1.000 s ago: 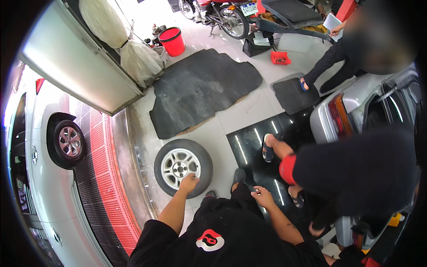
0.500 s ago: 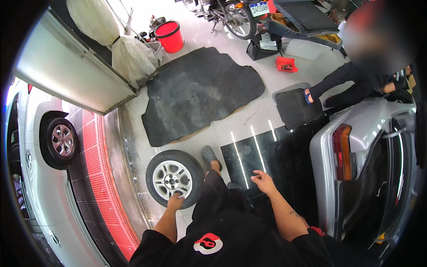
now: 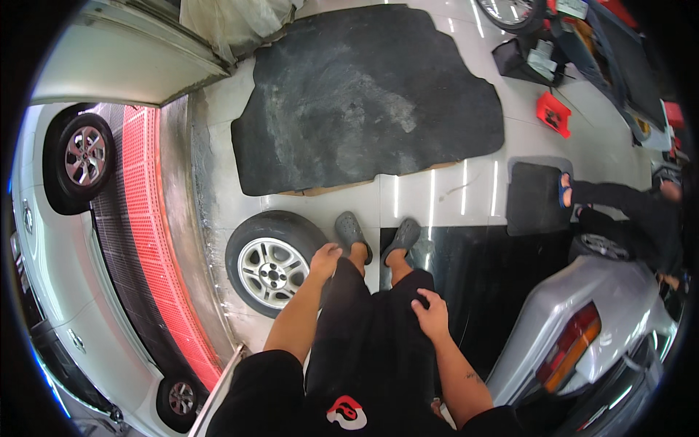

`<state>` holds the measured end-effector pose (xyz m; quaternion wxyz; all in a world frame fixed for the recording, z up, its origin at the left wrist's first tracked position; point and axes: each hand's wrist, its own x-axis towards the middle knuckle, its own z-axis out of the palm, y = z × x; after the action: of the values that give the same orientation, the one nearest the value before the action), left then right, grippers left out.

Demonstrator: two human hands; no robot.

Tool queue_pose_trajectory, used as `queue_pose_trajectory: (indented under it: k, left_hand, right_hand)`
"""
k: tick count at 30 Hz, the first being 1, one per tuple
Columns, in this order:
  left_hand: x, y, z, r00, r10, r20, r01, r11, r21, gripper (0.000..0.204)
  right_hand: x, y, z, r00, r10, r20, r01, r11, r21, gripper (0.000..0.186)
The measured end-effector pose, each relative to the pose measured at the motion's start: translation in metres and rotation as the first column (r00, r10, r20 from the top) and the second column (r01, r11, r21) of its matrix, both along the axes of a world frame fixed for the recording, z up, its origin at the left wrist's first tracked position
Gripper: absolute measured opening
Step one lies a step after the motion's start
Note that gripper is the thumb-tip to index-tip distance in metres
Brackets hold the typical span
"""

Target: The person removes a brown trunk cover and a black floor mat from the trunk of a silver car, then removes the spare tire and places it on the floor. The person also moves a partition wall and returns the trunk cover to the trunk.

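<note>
My left hand [image 3: 325, 258] is over my left thigh beside the right side of a loose wheel [image 3: 273, 273], its fingers curled; what, if anything, they hold is too small to make out. My right hand [image 3: 431, 312] hangs at my right thigh with loosely bent fingers apart and nothing visible in them. The wheel lies flat on the tiles, silver rim up. My grey clogs [image 3: 349, 231] stand to its right, below a large dark mat [image 3: 364, 102] on the floor.
A white car [image 3: 65, 284] is left, beyond a red grating [image 3: 167, 262]; a silver car [image 3: 553, 313] is right. A co-worker's leg [image 3: 611, 193] rests near a small mat [image 3: 539, 207]. A red tray [image 3: 555, 113] and black bag [image 3: 524, 62] lie upper right. A panel [image 3: 131, 58] stands upper left.
I have stepped up beside the wheel and my view has turned. Both hands have moved toward my thighs. The nearer co-worker in red has left the view.
</note>
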<state>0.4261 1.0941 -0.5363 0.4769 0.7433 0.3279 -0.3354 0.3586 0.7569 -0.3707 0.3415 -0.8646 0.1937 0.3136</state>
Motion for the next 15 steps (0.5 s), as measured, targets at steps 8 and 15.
queue_pose_trajectory:
  k: [8,15]
  left_hand:
    - [0.082,-0.089,-0.311,0.768,0.638,-0.061,-0.635,0.744,-0.208,0.042]
    - [0.156,-0.114,-0.437,0.25,0.904,-0.346,-0.968,0.231,-0.097,0.031]
  right_hand:
    - [0.068,-0.011,-0.094,0.951,0.259,-0.17,-0.278,0.956,-0.095,0.047]
    - [0.088,-0.032,-0.105,0.938,0.335,-0.083,-0.345,0.924,-0.167,0.044]
